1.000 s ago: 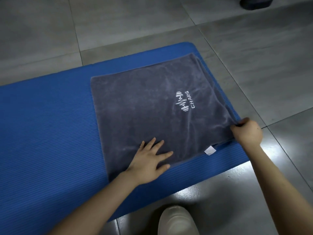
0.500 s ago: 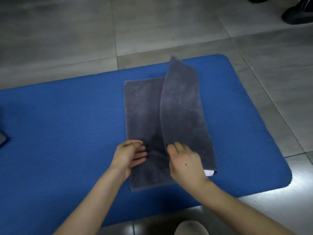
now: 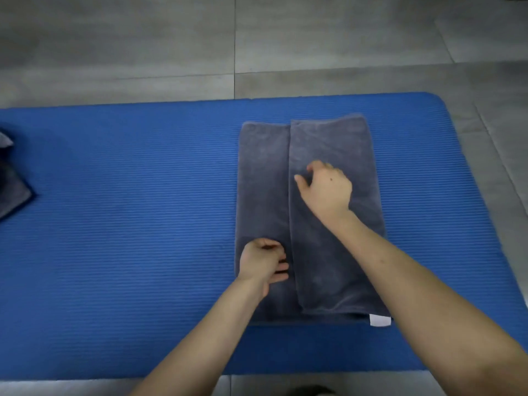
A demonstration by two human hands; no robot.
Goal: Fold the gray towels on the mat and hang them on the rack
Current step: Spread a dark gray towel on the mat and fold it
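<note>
While I watch from the head camera, nearest me is the towel's white tag (image 3: 380,320), poking out at its near right corner. The gray towel (image 3: 264,181) lies flat on the blue mat (image 3: 114,224), right of centre, its right panel folded over to the middle.

Left hand (image 3: 263,261): rests on the uncovered left strip, fingers curled in toward the flap edge. I cannot tell whether it pinches cloth.

Right hand (image 3: 325,190): farther up, on the folded flap, thumb spread, fingers loosely bent with tips on the cloth, gripping nothing.

Second gray towel (image 3: 11,190): on the mat at the far left edge, partly cut off. Beyond the mat, grey tiled floor (image 3: 171,38).
</note>
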